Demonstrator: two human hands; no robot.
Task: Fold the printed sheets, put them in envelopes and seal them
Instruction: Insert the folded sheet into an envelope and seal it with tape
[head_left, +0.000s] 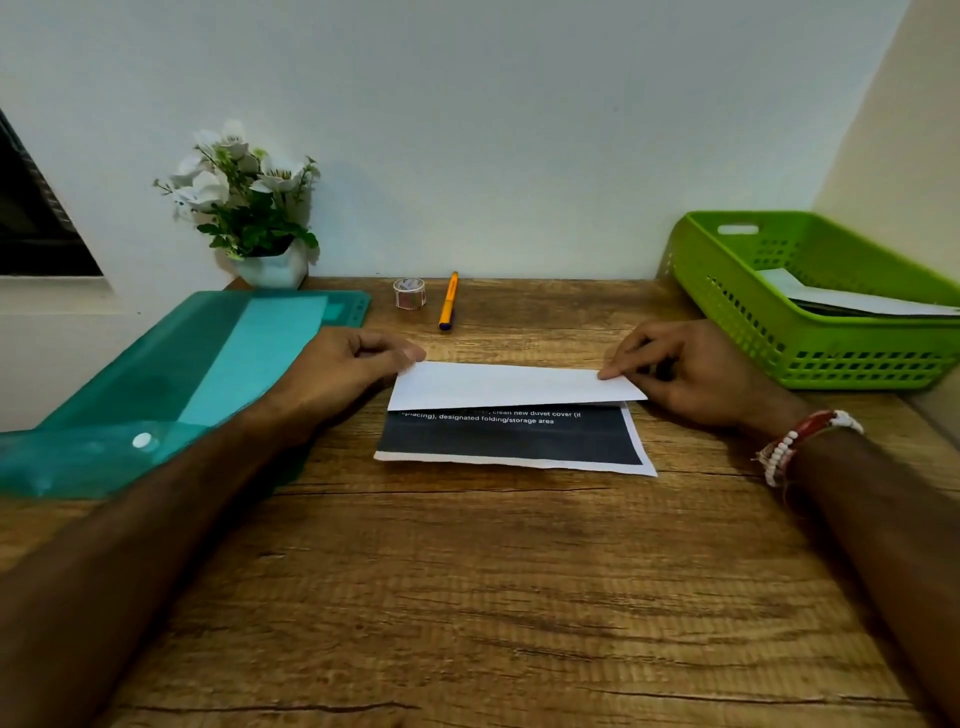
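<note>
A printed sheet (511, 410) lies on the wooden desk (493, 597), its far part folded toward me so a white flap covers the upper half. Below the flap the dark printed face with white text shows. My left hand (343, 371) pinches the flap's far left corner. My right hand (691, 371) pinches the far right corner, index fingertip on top of the paper. The flap's near edge sits slightly raised above the printed face.
A teal plastic document folder (171, 384) lies at the left, partly under my left forearm. A tape roll (409, 293) and an orange pen (448, 301) lie at the back. A green basket (810, 301) with white papers stands right; a flower pot (254, 208) back left.
</note>
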